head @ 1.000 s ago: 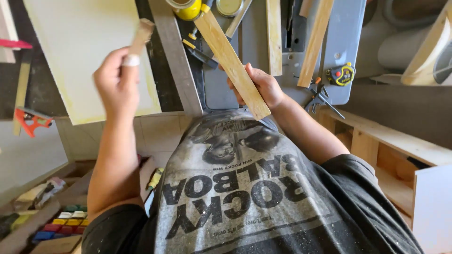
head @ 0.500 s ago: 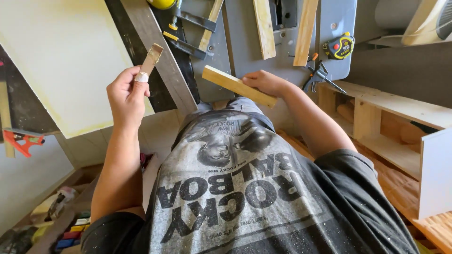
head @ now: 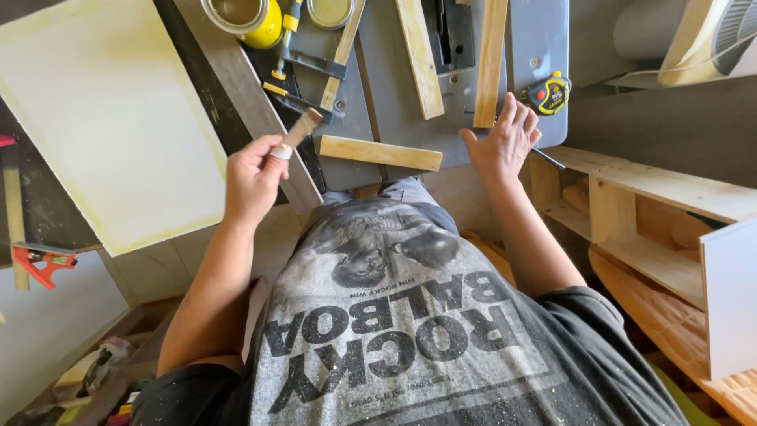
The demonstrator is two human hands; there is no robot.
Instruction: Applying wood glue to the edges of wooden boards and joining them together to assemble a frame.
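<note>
Head view: left hand (head: 254,177) pinches a small brush (head: 298,131), right hand (head: 505,142) lies open and flat on the grey table (head: 544,47), and the wood strip (head: 380,153) rests between them, its long axis left-right, nearer the brush.

A yellow tin (head: 243,17) stands open at the top edge of the grey bench, left of centre; a round lid (head: 330,11) lies just to its right. A yellow-and-black tape measure (head: 550,93) with a small round label on its face sits on the bench's right edge, just beyond the fingertips of the right hand (head: 501,146). The grey shirt (head: 402,331) carries a large dark print of a figure and block lettering. No screens or signs show.
</note>
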